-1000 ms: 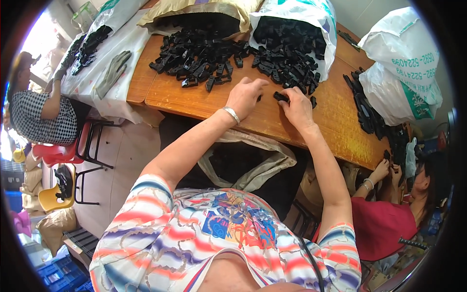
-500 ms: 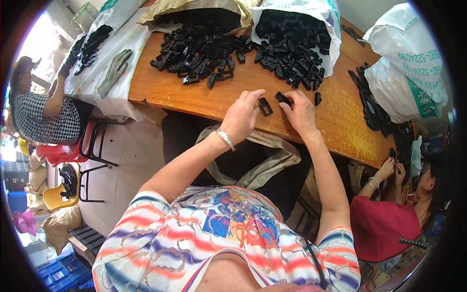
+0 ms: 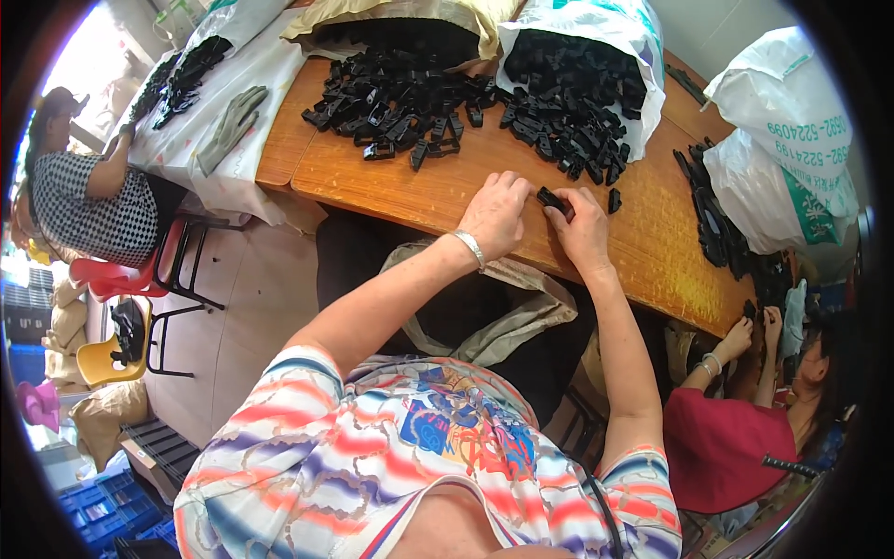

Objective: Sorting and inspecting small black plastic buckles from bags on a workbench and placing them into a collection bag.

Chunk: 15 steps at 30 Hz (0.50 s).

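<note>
Near the front edge of the wooden table, my two hands are close together. My right hand pinches a small black plastic buckle part between thumb and fingers. Just left of it, my left hand is closed with its fingers curled; whatever it holds is hidden behind them. Beyond my hands lie two heaps of similar parts: a left heap and a right heap. A single loose part rests right of my right hand.
An open tan sack and a white sack stand behind the heaps. White bags sit at the right. A grey glove lies on the covered table at left. Co-workers sit at left and right.
My left hand has moved right, toward my right hand. The frame-shaped black part that showed beside its fingers is now out of sight. My right hand still holds its part.
</note>
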### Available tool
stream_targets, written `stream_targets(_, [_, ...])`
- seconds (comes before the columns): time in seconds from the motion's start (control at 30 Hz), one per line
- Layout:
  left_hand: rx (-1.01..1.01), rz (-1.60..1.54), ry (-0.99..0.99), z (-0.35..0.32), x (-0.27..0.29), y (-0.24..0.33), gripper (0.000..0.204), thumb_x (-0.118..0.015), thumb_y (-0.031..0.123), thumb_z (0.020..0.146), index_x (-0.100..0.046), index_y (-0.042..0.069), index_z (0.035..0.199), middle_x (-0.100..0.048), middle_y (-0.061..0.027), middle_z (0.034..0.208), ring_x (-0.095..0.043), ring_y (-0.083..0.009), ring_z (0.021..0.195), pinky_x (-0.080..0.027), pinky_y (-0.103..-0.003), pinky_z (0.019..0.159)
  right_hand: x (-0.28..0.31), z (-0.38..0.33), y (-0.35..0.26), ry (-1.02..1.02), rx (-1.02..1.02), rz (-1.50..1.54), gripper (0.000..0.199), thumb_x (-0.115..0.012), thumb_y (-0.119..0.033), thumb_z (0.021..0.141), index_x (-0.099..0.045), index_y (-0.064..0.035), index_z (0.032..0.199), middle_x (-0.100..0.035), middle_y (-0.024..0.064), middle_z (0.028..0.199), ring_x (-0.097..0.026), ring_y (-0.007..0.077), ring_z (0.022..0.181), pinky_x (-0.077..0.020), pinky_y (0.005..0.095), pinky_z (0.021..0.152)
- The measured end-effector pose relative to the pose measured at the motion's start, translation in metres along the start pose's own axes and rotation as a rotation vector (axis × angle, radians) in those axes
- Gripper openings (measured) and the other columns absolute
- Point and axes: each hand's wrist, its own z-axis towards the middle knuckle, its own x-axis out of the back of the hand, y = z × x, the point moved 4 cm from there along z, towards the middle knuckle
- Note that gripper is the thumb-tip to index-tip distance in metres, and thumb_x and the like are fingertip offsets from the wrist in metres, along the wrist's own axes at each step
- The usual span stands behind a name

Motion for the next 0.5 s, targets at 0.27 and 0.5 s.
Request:
stream_targets(0.27, [-0.119, -0.346, -0.092, 0.001, 0.040, -0.016, 0.065, -0.061, -0.008, 0.075, -0.049, 0.007, 0.137, -0.055, -0.0170, 0.129, -0.052, -0.0356, 0.120, -0.043, -0.041, 0.104, 0.004, 0.002, -0.004, -0.034, 0.025, 0.050, 0.023, -0.076, -0.009, 0.078, -0.070, -0.0037, 0.099, -0.063, 0.0116, 0.089, -0.065, 0.0284, 0.078, -0.0515, 0.0366, 0.069])
stream_targets(0.5, [-0.005, -0.053, 0.049, -0.021, 0.038, -0.039, 0.043, -0.074, 0.008, 0.075, -0.063, 0.006, 0.116, -0.059, -0.0136, 0.115, -0.055, -0.0336, 0.107, -0.046, -0.040, 0.095, -0.012, 0.005, -0.059, -0.083, 0.139, 0.153, 0.024, -0.077, -0.003, 0.075, -0.071, -0.0045, 0.098, -0.062, 0.0084, 0.088, -0.064, 0.0217, 0.069, -0.0518, 0.0327, 0.063])
